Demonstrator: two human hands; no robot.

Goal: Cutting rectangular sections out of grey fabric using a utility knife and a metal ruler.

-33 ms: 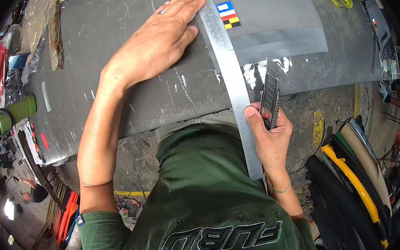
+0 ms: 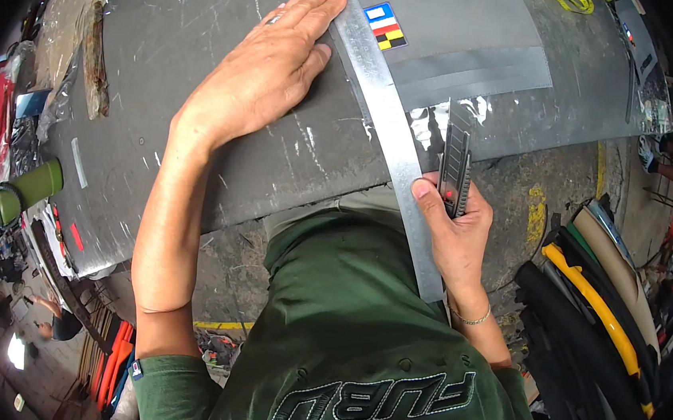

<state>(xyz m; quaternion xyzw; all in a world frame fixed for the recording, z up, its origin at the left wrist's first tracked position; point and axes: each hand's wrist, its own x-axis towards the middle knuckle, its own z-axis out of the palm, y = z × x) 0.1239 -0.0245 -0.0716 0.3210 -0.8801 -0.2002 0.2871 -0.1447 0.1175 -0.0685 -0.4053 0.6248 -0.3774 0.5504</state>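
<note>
A long metal straightedge [image 2: 388, 122] runs from the far side of the dark worktable [image 2: 276, 173] past its near edge toward my body. My left hand [image 2: 260, 71] lies flat and open, its fingertips on the straightedge's left side near the far end. In my right hand [image 2: 460, 237] is a snap-off utility knife [image 2: 454, 160], its blade pointing away from me. That hand's thumb also presses on the straightedge near its close end. Right of the straightedge lies a grey fabric sheet [image 2: 480, 31] with a small colourful flag patch [image 2: 385, 27], its left border partly covered by the metal.
Rolls of black, yellow and beige material [image 2: 594, 288] stand at the right. A green roll [image 2: 30, 191] and clear plastic wrapping [image 2: 69, 19] are at the left. Yellow cord [image 2: 567, 0] lies at the far right. Another person [image 2: 55, 317] is at the lower left.
</note>
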